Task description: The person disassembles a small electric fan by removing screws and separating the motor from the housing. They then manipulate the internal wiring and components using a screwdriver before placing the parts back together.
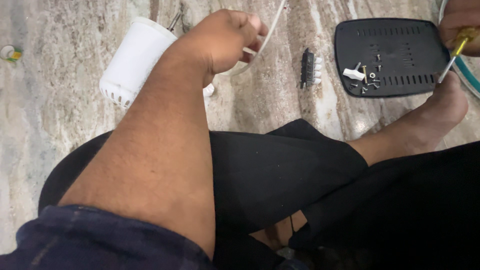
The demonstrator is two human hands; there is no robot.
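Hands first: our left hand (222,37) is curled around a flat white cable (272,25) just beside the white ribbed plastic cylinder housing (131,62), which lies tilted on the beige veined stone floor (50,110). At the far left edge sits a small roll of green and yellow tape (10,53). To the right of the cable we see a small black switch block with white buttons (310,67) lying on the floor. Further right lies a black vented plastic cover plate (392,57), carrying loose screws (372,82) and a small white plastic piece (354,73). At the upper right our right hand (460,20) grips a yellow-handled screwdriver (452,57) above our bare foot (440,112).
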